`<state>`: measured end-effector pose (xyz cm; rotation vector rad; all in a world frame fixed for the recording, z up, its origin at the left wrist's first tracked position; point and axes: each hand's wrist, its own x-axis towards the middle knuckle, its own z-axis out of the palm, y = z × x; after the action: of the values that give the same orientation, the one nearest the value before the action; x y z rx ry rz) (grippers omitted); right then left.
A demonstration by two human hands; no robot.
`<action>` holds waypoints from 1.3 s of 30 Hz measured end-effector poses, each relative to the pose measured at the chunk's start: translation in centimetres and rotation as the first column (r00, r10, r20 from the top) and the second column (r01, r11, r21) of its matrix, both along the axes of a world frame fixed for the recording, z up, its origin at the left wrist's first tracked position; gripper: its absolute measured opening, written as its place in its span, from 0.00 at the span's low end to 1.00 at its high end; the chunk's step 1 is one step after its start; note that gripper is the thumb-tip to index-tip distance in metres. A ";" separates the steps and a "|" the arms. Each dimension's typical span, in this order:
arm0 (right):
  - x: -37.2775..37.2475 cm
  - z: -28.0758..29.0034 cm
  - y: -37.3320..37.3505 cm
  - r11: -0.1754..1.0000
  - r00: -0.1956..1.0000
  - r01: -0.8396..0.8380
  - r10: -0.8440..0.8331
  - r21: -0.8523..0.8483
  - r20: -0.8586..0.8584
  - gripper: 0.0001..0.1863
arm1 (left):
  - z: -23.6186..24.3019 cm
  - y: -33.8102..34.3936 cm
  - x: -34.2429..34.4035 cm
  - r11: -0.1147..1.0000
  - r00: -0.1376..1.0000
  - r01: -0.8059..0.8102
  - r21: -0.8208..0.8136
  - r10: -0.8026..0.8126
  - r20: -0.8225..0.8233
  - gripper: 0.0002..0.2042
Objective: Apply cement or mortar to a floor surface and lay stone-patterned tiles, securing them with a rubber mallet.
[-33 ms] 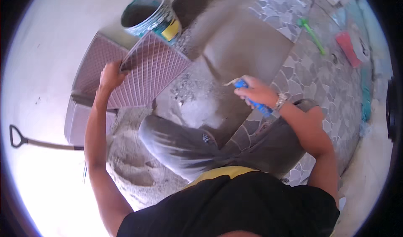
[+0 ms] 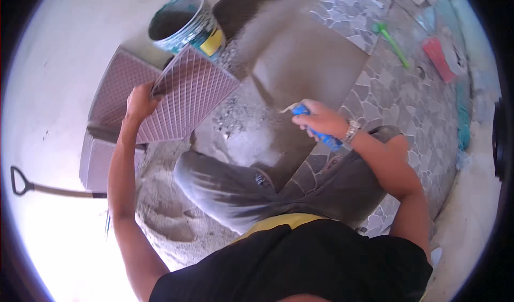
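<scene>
My left hand (image 2: 141, 100) is closed on the edge of a square tile (image 2: 190, 96), its pinkish, gridded back toward me, tilted up at the left. Behind it stands another such tile (image 2: 115, 82), with more tiles (image 2: 101, 163) lower down. My right hand (image 2: 318, 119) grips the blue handle (image 2: 329, 140) of a small tool, whose pale tip reaches over the grey mortar bed (image 2: 305, 61). Crumbly mortar and pale powder (image 2: 246, 136) lie between the raised tile and my right hand. My crossed legs (image 2: 225, 189) are just below.
A stained bucket (image 2: 209, 21) with a yellow label stands at the back left. A shovel handle (image 2: 64, 191) lies left, beside a sand heap (image 2: 166, 222). Stone-pattern tiles (image 2: 375, 93) cover the right floor, bearing a green-handled tool (image 2: 396, 50) and a red-and-white bag (image 2: 436, 56). Walls (image 2: 53, 88) edge both sides.
The whole view has shifted slightly, with the bucket, tiles and floor appearing a little lower and further left. Both hands keep their holds, the right one appearing slightly further left.
</scene>
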<state>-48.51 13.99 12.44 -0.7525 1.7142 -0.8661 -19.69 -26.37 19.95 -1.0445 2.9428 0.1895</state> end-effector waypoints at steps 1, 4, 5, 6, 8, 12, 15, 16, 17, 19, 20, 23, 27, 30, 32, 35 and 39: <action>0.3 0.2 -0.1 1.000 0.996 -0.013 0.016 -0.027 0.089 0.17 | -0.8 0.3 -0.6 1.000 1.000 0.011 -0.008 -0.011 0.020 0.20; 0.7 1.4 -1.2 0.999 0.997 -0.013 0.015 -0.034 0.071 0.18 | -2.2 -0.3 -1.4 0.997 0.998 -0.003 -0.082 0.008 0.060 0.20; 0.9 1.7 -1.6 0.999 0.997 -0.022 0.024 -0.028 0.080 0.18 | -2.1 0.0 -2.3 0.998 0.998 0.010 -0.061 -0.006 0.066 0.20; 1.0 1.7 -2.4 0.999 0.994 0.021 -0.018 -0.026 0.110 0.18 | -1.6 0.3 -3.2 0.999 0.997 0.005 -0.047 -0.002 0.077 0.20; 0.9 1.3 -4.3 0.995 0.981 0.092 -0.083 -0.045 0.173 0.20 | -1.4 0.0 -5.3 0.995 0.991 0.097 0.027 -0.094 -0.090 0.19; 1.7 -1.9 -9.7 0.990 0.975 0.064 -0.034 -0.129 0.220 0.19 | -2.9 -1.6 -10.0 0.975 0.980 0.186 0.123 -0.176 -0.093 0.23; 2.3 -3.6 -11.9 0.985 0.967 0.084 -0.045 -0.148 0.251 0.18 | -3.5 -1.3 -10.6 0.972 0.974 0.212 0.105 -0.201 -0.107 0.22; 2.2 -4.1 -12.2 0.985 0.965 0.077 -0.035 -0.154 0.260 0.17 | -3.4 -1.1 -10.8 0.968 0.961 0.239 0.081 -0.223 -0.163 0.21; 2.4 -4.5 -12.3 0.985 0.962 0.068 -0.023 -0.157 0.273 0.16 | -3.3 -1.2 -10.7 0.967 0.963 0.235 0.092 -0.219 -0.156 0.21; 2.1 -5.2 -13.8 0.984 0.946 0.077 -0.022 -0.159 0.322 0.17 | -2.9 -1.6 -10.4 0.948 0.957 0.264 0.177 -0.236 -0.167 0.22; 1.8 -5.6 -14.9 0.981 0.932 0.089 -0.021 -0.173 0.361 0.17 | -2.6 -1.3 -10.6 0.945 0.952 0.281 0.166 -0.252 -0.175 0.22; 0.9 -6.7 -17.9 0.983 0.951 0.078 -0.024 -0.165 0.308 0.17 | -3.3 -2.6 -11.4 0.968 0.956 0.238 0.075 -0.220 -0.191 0.22; -0.2 -7.1 -19.4 0.982 0.942 0.136 -0.088 -0.130 0.325 0.16 | -3.7 -2.3 -12.6 0.968 0.987 0.142 0.208 -0.123 -0.103 0.21; 1.2 -6.2 -18.0 0.983 0.948 0.121 -0.073 -0.138 0.309 0.15 | -4.1 -2.7 -12.4 0.980 0.986 0.157 0.120 -0.148 -0.079 0.19; 2.5 -5.4 -16.3 0.993 0.959 0.072 -0.042 -0.097 0.281 0.16 | -4.0 -3.1 -11.8 0.980 0.984 0.169 0.105 -0.160 -0.083 0.19; 2.0 -7.2 -16.7 0.993 0.951 0.084 -0.054 -0.088 0.304 0.16 | -3.3 -2.7 -11.7 0.974 0.986 0.159 0.163 -0.149 -0.072 0.20; -1.9 -9.4 -21.8 0.986 0.958 0.166 -0.158 -0.015 0.239 0.16 | -4.2 -1.2 -12.9 0.958 0.954 0.271 0.097 -0.254 -0.163 0.21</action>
<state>-50.44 -7.83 3.06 -0.5127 1.5645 -1.0576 -32.64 -27.53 15.75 -0.6411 3.1162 0.4481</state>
